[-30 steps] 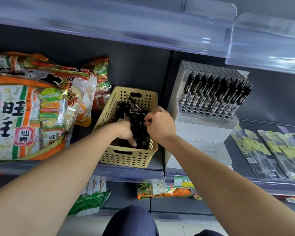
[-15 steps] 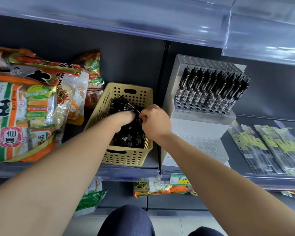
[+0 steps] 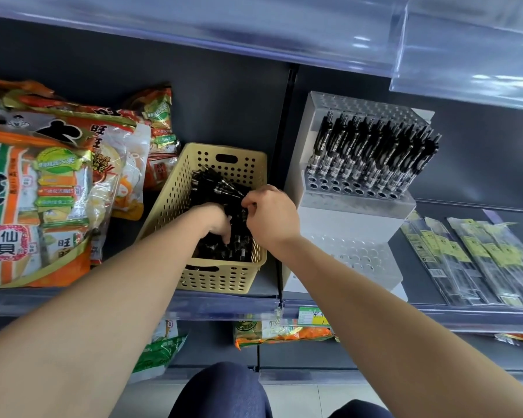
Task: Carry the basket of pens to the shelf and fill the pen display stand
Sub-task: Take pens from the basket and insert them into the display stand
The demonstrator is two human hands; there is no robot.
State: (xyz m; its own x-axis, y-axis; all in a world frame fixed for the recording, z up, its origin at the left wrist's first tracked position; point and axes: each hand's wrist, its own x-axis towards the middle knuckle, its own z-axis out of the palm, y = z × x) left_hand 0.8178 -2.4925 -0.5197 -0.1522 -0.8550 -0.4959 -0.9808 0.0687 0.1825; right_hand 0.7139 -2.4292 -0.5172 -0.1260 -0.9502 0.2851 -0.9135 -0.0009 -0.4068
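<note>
A yellow perforated basket stands on the shelf, filled with black pens. My left hand reaches down into the basket and grips a bundle of pens; its fingers are mostly hidden among them. My right hand is over the basket's right rim and pinches pens at the top of that bundle. To the right stands the white stepped pen display stand. Its upper tier holds several upright black pens, with empty holes in the front rows and on the lower tier.
Large orange snack bags fill the shelf left of the basket. Packaged pens in clear sleeves lie flat right of the stand. A clear plastic shelf edge hangs overhead. More snack packs sit on the shelf below.
Both hands stay in the basket, working the pen bundle. My left hand has gone a little deeper among the pens; my right hand's pinch has shifted slightly upward.
</note>
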